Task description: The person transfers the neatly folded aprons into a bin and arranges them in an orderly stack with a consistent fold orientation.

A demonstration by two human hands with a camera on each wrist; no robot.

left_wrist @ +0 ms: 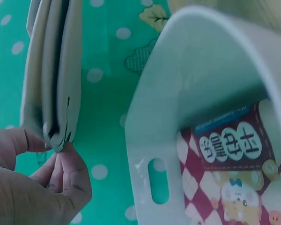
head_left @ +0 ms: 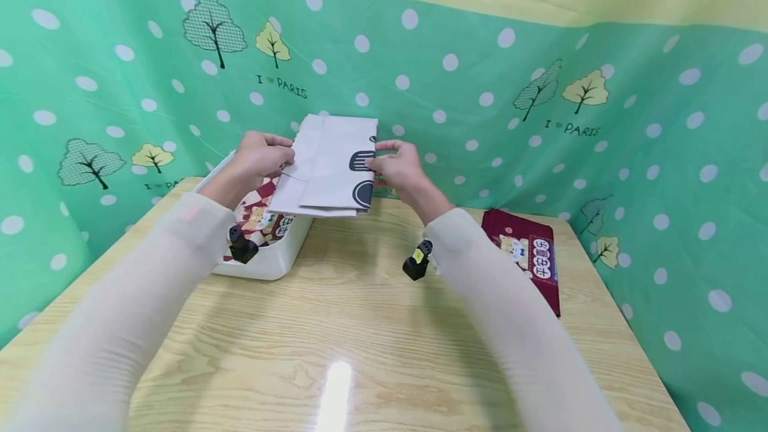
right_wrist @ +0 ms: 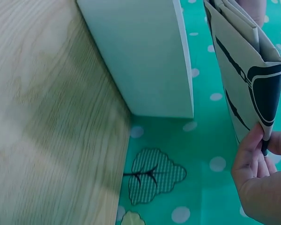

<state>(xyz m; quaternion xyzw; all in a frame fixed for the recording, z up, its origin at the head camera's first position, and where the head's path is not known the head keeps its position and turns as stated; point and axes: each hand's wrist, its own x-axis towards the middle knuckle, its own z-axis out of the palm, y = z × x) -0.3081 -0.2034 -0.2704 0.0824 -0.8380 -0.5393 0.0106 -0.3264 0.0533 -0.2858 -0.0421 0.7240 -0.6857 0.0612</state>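
A folded white sheet with black kitchen-utensil prints is held up between both hands, above the table. My left hand pinches its left edge between thumb and fingers. On the opposite edge, my right hand grips it the same way, close to the printed spatula. Several stacked layers of the sheet show edge-on in the left wrist view. Its left part overlaps a white plastic bin in the head view. Inside the bin lies a dark red and cream checked package with a cartoon bear.
On the right of the wooden table lies a dark red folded package with white lettering and a cartoon bear. Behind the table hangs a green polka-dot curtain. The bin's wall has a handle slot.
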